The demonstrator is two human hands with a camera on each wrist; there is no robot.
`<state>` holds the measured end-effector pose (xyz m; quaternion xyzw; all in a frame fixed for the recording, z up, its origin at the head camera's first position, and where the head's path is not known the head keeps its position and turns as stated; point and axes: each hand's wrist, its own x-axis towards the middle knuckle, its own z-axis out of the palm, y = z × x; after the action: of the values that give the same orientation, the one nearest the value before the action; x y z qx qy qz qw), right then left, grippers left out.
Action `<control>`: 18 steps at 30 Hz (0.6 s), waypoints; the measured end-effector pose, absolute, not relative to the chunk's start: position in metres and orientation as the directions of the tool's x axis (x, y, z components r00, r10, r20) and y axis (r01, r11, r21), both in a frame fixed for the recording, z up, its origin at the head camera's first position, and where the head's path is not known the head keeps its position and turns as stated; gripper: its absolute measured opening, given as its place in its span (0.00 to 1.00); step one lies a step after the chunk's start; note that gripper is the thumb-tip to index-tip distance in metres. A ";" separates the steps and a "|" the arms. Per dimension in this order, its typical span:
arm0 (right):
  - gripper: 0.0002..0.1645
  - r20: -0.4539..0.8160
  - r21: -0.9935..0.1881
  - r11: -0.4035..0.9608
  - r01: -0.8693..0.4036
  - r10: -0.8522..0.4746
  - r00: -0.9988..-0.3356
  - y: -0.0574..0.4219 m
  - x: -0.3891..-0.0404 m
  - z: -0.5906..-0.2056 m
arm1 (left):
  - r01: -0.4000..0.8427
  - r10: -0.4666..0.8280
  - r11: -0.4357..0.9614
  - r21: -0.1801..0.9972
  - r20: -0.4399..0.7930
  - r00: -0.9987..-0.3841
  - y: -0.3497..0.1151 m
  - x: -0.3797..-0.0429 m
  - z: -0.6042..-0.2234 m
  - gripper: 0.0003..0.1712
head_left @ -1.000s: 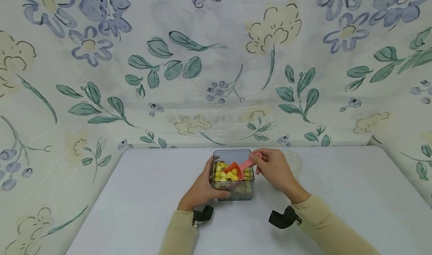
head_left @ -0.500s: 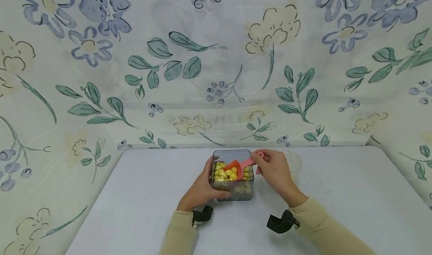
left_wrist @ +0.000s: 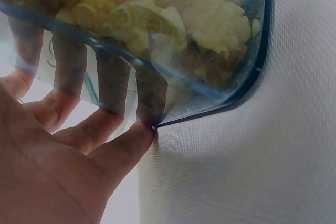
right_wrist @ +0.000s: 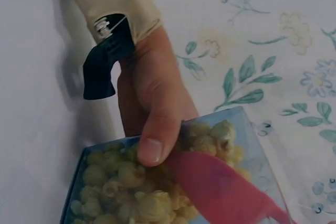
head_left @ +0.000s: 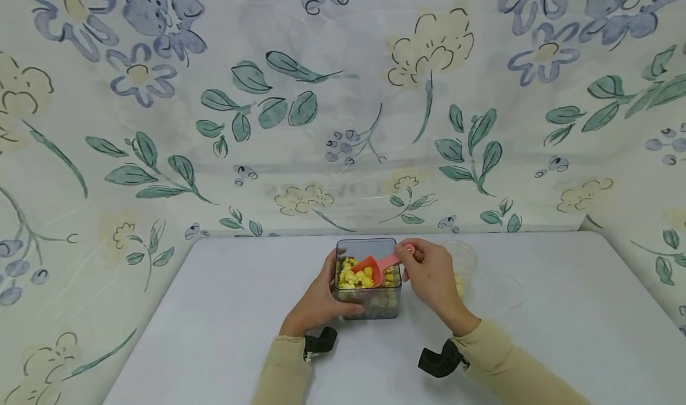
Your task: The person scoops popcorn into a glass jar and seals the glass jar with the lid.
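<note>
A clear bluish square container (head_left: 382,311) filled with yellow popcorn (head_left: 354,279) stands on the white table. My left hand (head_left: 320,293) grips it from the left, thumb across the near wall. The left wrist view shows fingers (left_wrist: 113,153) of this hand spread along the container's side. In the right wrist view, the left thumb (right_wrist: 157,135) presses the wall. My right hand (head_left: 433,277) pinches the handle of a pink-red scoop (head_left: 390,261). The scoop's bowl sits inside the container among the popcorn, with pieces at its mouth. The right hand itself is outside the right wrist view.
Behind the right hand stands a round transparent tub (head_left: 465,256), partly hidden, with some yellow popcorn showing low in it. A clear round lid (head_left: 505,290) lies to its right. A floral cloth (head_left: 321,155) rises behind the table (head_left: 230,310).
My right hand and forearm have shifted slightly left, and the scoop has moved a little with them. More of the round tub's popcorn shows. The left hand keeps its grip on the container.
</note>
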<state>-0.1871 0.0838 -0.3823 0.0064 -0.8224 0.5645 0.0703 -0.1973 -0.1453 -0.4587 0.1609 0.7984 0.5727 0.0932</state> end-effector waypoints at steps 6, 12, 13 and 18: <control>0.14 0.023 -0.942 0.334 0.005 0.079 -0.997 0.088 -0.190 -0.383 | 0.142 0.364 0.289 0.947 0.028 -0.931 -0.146 -0.197 -0.460 0.68; 0.15 -0.004 -0.959 0.282 0.032 0.101 -0.995 0.087 -0.191 -0.385 | 0.131 0.378 0.279 0.951 0.017 -0.925 -0.146 -0.196 -0.458 0.67; 0.15 -0.002 -0.962 0.270 0.028 0.099 -0.995 0.086 -0.191 -0.385 | 0.131 0.382 0.275 0.952 0.016 -0.924 -0.145 -0.195 -0.454 0.66; 0.14 0.002 -0.970 0.244 0.023 0.099 -0.995 0.081 -0.192 -0.385 | 0.124 0.401 0.280 0.952 0.002 -0.916 -0.143 -0.188 -0.437 0.65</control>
<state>-0.1918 0.0809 -0.3853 -0.0387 -0.7879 0.6137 0.0311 -0.1879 -0.1432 -0.4369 0.1660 0.7909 0.5766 0.1201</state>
